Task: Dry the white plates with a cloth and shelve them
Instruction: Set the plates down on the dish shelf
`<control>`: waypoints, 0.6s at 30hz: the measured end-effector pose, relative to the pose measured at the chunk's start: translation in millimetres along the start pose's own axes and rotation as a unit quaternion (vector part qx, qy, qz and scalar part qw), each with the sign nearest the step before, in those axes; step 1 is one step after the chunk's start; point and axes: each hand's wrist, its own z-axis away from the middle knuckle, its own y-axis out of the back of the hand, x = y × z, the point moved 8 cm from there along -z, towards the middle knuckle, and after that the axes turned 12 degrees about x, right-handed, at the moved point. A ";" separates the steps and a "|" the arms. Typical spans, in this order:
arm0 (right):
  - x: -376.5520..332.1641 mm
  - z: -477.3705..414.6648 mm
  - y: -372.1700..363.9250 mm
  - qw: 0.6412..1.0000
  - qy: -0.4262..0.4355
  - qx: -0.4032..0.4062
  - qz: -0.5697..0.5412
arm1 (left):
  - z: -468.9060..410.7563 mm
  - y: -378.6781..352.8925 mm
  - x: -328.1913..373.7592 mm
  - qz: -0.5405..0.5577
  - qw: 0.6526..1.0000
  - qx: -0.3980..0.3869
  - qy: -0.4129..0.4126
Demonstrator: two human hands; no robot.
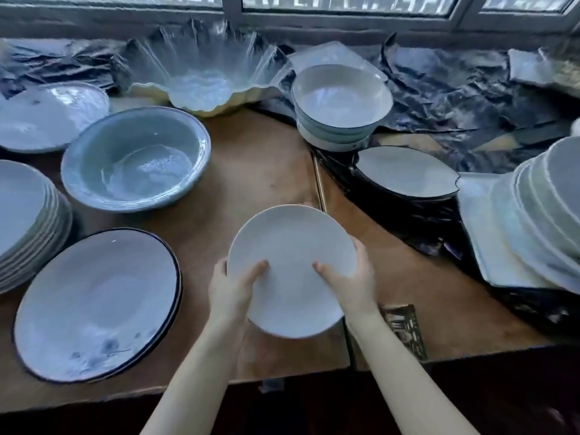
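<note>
Sensibly, your left hand [230, 288] and right hand [350, 282] each clamp opposite rims of the white plate [292, 246], steadying it above the counter [257, 158].

Fingers of left hand [230, 290] and right hand [351, 284] hidden beneath white plate [292, 246]. Frame edges cut off left plate stack [28, 221] and right plate stack [549, 208].

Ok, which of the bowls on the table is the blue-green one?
The big single bowl at left, behind the dark-rimmed plates; the stacked bowls farther back are white.
</note>
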 end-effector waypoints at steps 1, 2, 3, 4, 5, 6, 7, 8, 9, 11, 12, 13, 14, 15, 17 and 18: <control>1.1 -6.2 -6.0 1.000 -0.008 -0.005 -0.001 | -7.1 -4.5 0.0 -0.003 1.000 0.004 0.002; 1.6 -11.5 -11.4 1.000 -0.014 -0.009 0.001 | -13.1 -8.2 -0.4 -0.007 1.000 0.008 0.003; 2.4 -15.9 -15.6 1.000 -0.021 -0.012 0.002 | -17.3 -10.7 -0.8 -0.010 1.000 0.013 0.003; 3.4 -19.8 -19.3 0.999 -0.027 -0.016 0.001 | -20.0 -12.4 -1.4 -0.010 1.000 0.020 0.003; 4.8 -23.2 -22.4 0.999 -0.033 -0.020 -0.002 | -22.1 -13.8 -1.8 -0.007 1.000 0.025 0.004; 6.7 -25.6 -24.3 0.999 -0.037 -0.022 -0.003 | -23.5 -14.9 -2.5 -0.005 1.000 0.028 0.004; 8.4 -26.8 -25.2 0.999 -0.040 -0.022 -0.001 | -24.0 -15.0 -3.2 -0.007 1.000 0.030 0.005; 9.6 -27.0 -25.1 0.999 -0.040 -0.021 0.003 | -23.4 -14.9 -3.7 -0.009 0.999 0.031 0.006; 10.0 -26.9 -24.0 0.999 -0.039 -0.020 0.008 | -22.8 -15.0 -4.4 -0.009 0.999 0.032 0.007; 10.7 -26.7 -21.9 0.999 -0.038 -0.020 0.012 | -21.9 -15.9 -6.2 -0.007 0.999 0.032 0.010; 11.5 -26.3 -21.4 0.999 -0.040 -0.020 0.012 | -21.5 -16.4 -6.9 -0.007 0.999 0.033 0.012; 12.2 -25.8 -20.7 0.999 -0.042 -0.020 0.012 | -21.2 -16.8 -7.6 -0.005 0.999 0.031 0.014; 12.9 -25.4 -20.2 0.999 -0.044 -0.018 0.010 | -21.3 -17.6 -8.3 -0.002 0.999 0.029 0.014; 13.8 -25.0 -19.9 0.999 -0.047 -0.015 0.005 | -21.8 -18.0 -8.6 -0.001 1.000 0.027 0.013; 15.0 -24.0 -20.3 0.999 -0.050 -0.013 -0.002 | -23.5 -17.8 -10.1 -0.005 1.000 0.026 0.015; 15.4 -23.6 -20.9 0.999 -0.050 -0.012 -0.003 | -24.6 -17.9 -10.7 -0.005 1.000 0.024 0.017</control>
